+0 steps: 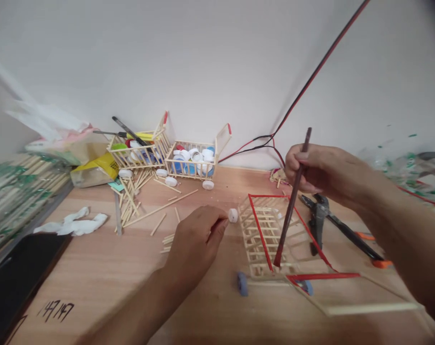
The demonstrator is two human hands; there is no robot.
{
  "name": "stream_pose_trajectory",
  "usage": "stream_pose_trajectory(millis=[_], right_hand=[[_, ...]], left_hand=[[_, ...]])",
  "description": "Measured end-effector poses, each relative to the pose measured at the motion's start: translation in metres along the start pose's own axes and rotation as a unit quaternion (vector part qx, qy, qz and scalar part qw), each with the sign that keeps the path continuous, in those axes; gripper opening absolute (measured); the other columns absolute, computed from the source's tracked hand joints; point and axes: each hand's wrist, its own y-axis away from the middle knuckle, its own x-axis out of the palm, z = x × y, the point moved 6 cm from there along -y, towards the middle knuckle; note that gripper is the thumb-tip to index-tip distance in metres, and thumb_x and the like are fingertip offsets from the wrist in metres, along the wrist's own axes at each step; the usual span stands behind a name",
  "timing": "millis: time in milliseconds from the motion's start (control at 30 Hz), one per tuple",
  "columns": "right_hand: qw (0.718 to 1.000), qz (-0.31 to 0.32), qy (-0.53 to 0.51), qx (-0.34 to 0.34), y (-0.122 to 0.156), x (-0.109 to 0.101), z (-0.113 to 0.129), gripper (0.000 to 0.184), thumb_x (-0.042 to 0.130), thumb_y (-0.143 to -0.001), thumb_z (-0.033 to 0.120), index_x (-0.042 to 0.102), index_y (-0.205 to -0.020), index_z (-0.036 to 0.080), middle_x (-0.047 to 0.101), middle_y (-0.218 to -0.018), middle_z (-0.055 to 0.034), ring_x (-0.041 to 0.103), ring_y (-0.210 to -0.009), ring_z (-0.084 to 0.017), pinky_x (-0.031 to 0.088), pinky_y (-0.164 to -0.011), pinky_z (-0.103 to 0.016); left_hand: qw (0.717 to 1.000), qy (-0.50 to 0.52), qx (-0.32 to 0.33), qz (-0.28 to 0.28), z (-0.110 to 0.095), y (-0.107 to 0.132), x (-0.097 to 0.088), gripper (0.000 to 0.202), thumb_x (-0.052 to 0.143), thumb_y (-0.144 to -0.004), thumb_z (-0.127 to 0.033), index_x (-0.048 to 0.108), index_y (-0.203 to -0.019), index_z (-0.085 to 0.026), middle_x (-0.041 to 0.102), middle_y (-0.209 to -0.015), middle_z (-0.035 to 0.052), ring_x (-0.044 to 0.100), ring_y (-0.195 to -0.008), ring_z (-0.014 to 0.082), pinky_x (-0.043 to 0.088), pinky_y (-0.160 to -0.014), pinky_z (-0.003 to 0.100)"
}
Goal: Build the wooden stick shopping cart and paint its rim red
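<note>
A small cart model (251,239) built of thin wooden sticks lies on the table, its top edges painted red. My right hand (313,167) is closed around a paintbrush (296,191), whose reddish tip hangs down by the cart's red left edge; whether it touches is unclear. My left hand (198,235) is closed, thumb and forefinger pinching at a white cap wheel (233,215) on the cart's far left corner. Bluish wheels (242,283) sit at the near end, where a stick handle frame (372,309) juts to the right.
Two more stick carts (190,160) filled with bottle caps stand against the wall. Loose sticks (131,196) lie at left of centre. Pliers (347,235) rest to the right of the cart. A dark phone-like slab (23,278) and crumpled tissue (74,223) lie at left.
</note>
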Motion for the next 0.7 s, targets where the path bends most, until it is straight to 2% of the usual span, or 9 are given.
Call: stream_pose_trajectory(millis=[167,567,700], right_hand=[[1.0,-0.002,0.028,-0.005,0.005,-0.002,0.002,0.019,0.062,-0.08,0.032,0.059,-0.066,0.02,0.05,-0.055,-0.0008,0.042,-0.044,-0.009,0.031,-0.042,-0.022],[0.997,-0.001,0.079,-0.024,0.014,0.003,0.013,0.025,0.063,-0.081,0.041,0.058,-0.07,0.019,0.051,-0.058,-0.0006,0.043,-0.046,-0.009,0.031,-0.042,-0.02],[0.998,-0.006,0.064,-0.024,0.011,0.0,0.016,0.023,0.063,-0.081,0.038,0.057,-0.071,0.019,0.05,-0.058,-0.0002,0.045,-0.046,-0.009,0.033,-0.043,-0.021]], left_hand=[[1.0,0.007,0.001,0.008,-0.001,0.0,0.001,0.011,0.052,-0.09,-0.02,0.06,-0.083,-0.024,0.069,-0.081,0.0005,0.063,-0.076,0.0155,0.048,-0.071,0.027],[1.0,0.012,0.016,0.004,-0.005,0.002,-0.001,0.011,0.052,-0.09,-0.017,0.06,-0.084,-0.021,0.068,-0.084,0.0,0.061,-0.077,0.0139,0.046,-0.071,0.025],[1.0,0.016,0.025,-0.002,-0.006,0.002,-0.003,0.01,0.053,-0.09,-0.015,0.06,-0.084,-0.019,0.068,-0.084,-0.0004,0.061,-0.077,0.0129,0.044,-0.071,0.024]])
